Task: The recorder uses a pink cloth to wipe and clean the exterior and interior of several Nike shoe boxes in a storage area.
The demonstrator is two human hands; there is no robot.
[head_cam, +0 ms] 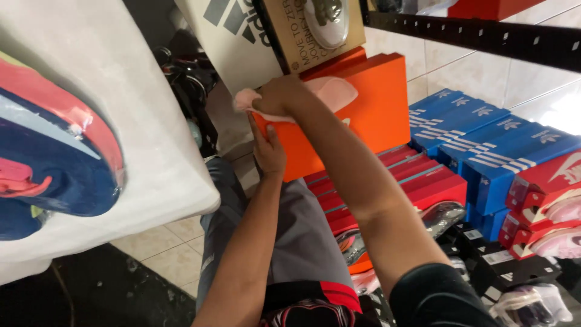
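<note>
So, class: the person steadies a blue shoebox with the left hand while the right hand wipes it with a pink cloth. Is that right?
Not quite. The head view shows the shoebox is orange, not blue; the blue boxes lie stacked beside it. The left hand does steady it, and the right hand presses the pink cloth on it.

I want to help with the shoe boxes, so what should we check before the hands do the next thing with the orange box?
1. Left hand steadying the orange box at its lower edge: ok.
2. Right hand pressing the pink cloth on the box top: ok.
3. Box lid fully closed: cannot tell, the cloth and hand cover that edge.
4. Box resting steady on the red boxes: cannot tell, it stands tilted and its base is hidden.
5. Brown box right above the orange one, room to lift: not ok.
6. Wrapped shoes close below the right arm: not ok.
</note>
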